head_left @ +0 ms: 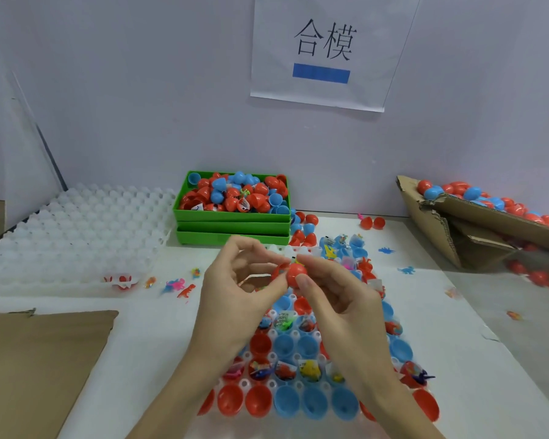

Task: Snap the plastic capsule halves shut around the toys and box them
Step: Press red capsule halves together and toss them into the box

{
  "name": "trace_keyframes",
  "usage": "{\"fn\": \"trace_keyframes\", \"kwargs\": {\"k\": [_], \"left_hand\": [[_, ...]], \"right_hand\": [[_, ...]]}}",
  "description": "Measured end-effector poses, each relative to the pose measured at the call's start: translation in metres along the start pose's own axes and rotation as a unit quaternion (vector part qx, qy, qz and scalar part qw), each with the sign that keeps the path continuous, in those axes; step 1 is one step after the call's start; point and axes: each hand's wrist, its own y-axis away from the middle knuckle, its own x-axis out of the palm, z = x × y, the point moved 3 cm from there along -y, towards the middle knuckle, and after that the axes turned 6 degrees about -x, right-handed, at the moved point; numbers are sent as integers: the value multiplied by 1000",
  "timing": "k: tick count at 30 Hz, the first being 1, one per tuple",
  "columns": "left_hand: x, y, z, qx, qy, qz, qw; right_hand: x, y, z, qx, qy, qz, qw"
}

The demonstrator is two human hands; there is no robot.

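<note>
While both hands work above it, the white moulded plastic tray (298, 335) serves as the landmark, lying on the pale tabletop (159, 327) nearest the person. Its cups carry many open red and blue capsule halves (286, 402), some already loaded with small bagged toys (309, 370), others bare, so much closing is left by my judgement. Beyond the tray's far end stand stacked green plastic bins (232, 217), the top one heaped with loose halves. To the tray's far right a torn brown cardboard box (441, 223) holds a good pile of shut red and blue capsules (469, 193), which suggests the boxing is well under way. Left of the tray sit a stack of empty white trays (76, 229) and a flat cardboard sheet (38, 359). Directly above the tray's far half, the left hand (238, 280) and the right hand (333, 286) pinch one red plastic capsule (293, 274) between thumbs and fingertips, other fingers loosely curled. Its two halves look angled at the seam, seemingly not yet snapped.
</note>
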Motion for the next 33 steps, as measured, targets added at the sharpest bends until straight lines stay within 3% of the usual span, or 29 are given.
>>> {"fn": "trace_keyframes", "kwargs": {"k": [10,19,33], "left_hand": [[5,0,-3,9,7,85,996],[3,3,-5,60,-36,55,996],[6,6,0,71,-100,43,992]], "right_hand": [[-4,-3,4,9,-11,-16,1000],[-7,-8,10,20,-52,20,998],[-8,-7,-2,193,-168,25,967]]}}
